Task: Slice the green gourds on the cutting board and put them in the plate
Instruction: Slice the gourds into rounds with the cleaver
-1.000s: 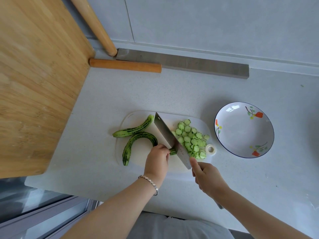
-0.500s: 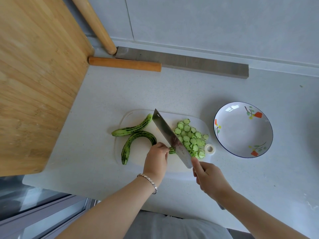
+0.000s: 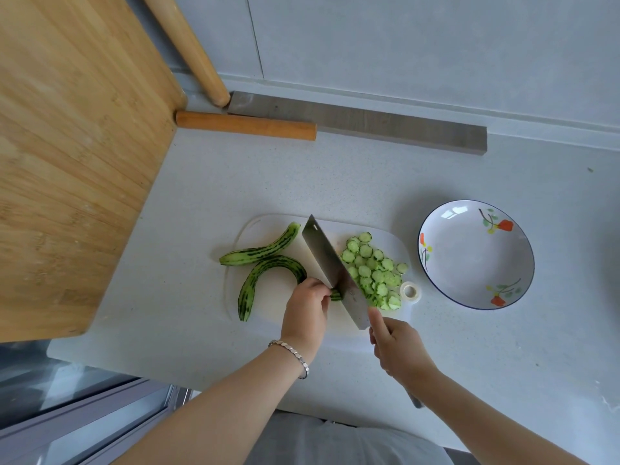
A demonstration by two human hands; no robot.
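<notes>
A white cutting board (image 3: 268,226) lies on the counter. Two whole striped green gourds rest on its left part: one straight-ish (image 3: 261,251), one curved (image 3: 265,280). My left hand (image 3: 307,307) pinches a short gourd stub (image 3: 335,294) against the board. My right hand (image 3: 397,344) grips the handle of a steel cleaver (image 3: 330,266), whose blade stands on the stub right beside my left fingertips. A pile of several round slices (image 3: 372,270) lies to the right of the blade. A white flowered plate (image 3: 476,255) stands to the right of the board with nothing in it.
A small white tape roll (image 3: 410,292) sits at the board's right edge. A large bamboo board (image 3: 67,156) leans at the left. Two wooden rolling pins (image 3: 245,125) (image 3: 188,48) and a grey strip (image 3: 369,124) lie at the back wall. The counter's front edge runs below my arms.
The cleaver rose slightly and came back down on the stub. My left hand stayed on the stub, and the gourds and plate did not move.
</notes>
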